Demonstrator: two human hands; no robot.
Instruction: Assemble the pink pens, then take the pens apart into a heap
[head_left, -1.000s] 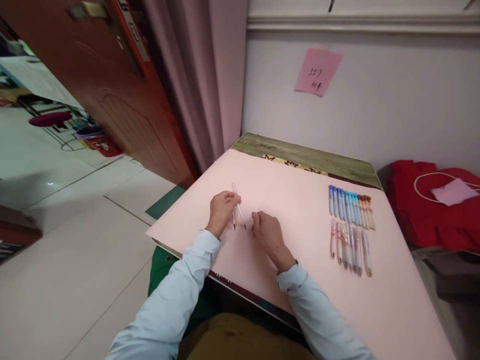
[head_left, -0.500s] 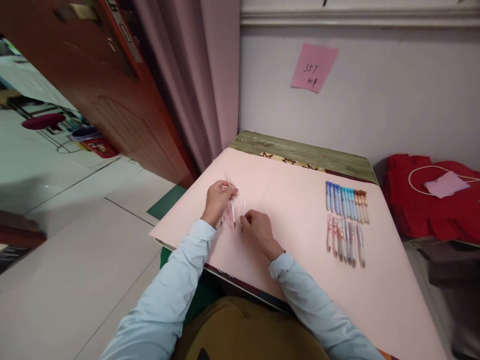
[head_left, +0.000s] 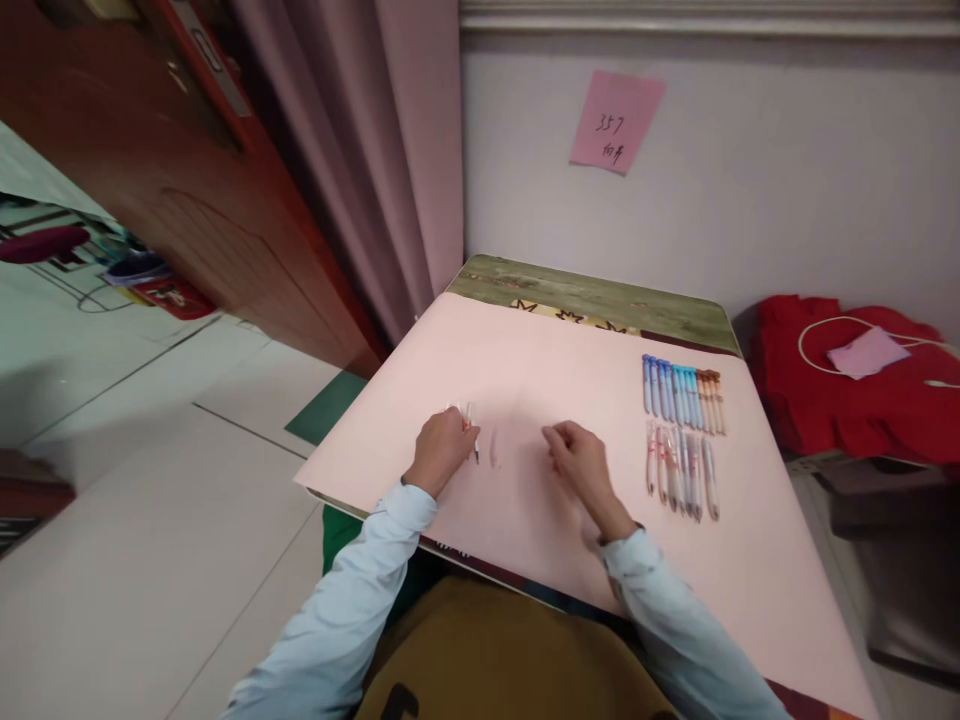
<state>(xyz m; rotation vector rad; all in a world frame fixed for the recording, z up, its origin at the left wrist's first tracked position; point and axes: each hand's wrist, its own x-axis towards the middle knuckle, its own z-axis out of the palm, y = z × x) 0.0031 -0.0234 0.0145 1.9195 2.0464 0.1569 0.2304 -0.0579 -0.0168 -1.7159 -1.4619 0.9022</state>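
Observation:
My left hand [head_left: 442, 450] rests low over the left part of the pink-covered table [head_left: 540, 360], fingers closed around a slim pen refill [head_left: 476, 453] whose dark tip points toward me. Clear pen pieces show just beyond its knuckles, mostly hidden by the hand. Between my hands lies a small, blurred pinkish clear piece [head_left: 493, 450]; its kind is unclear. My right hand [head_left: 589, 465] hovers to the right of it, thumb and index finger pinched and the other fingers curled. Whatever that pinch holds, if anything, is not visible.
At the table's right stands a row of blue, light-blue and brown capped pens [head_left: 682, 392]. Nearer me is a row of clear pens [head_left: 681, 472]. A red cloth [head_left: 847, 400] with a pink card lies beyond the right edge. A brown door [head_left: 247, 230] and curtain [head_left: 382, 150] border the left.
My right hand has moved away to the right from the refills. My left hand has come down and nearer, now over the pen pieces. The view has shifted slightly.

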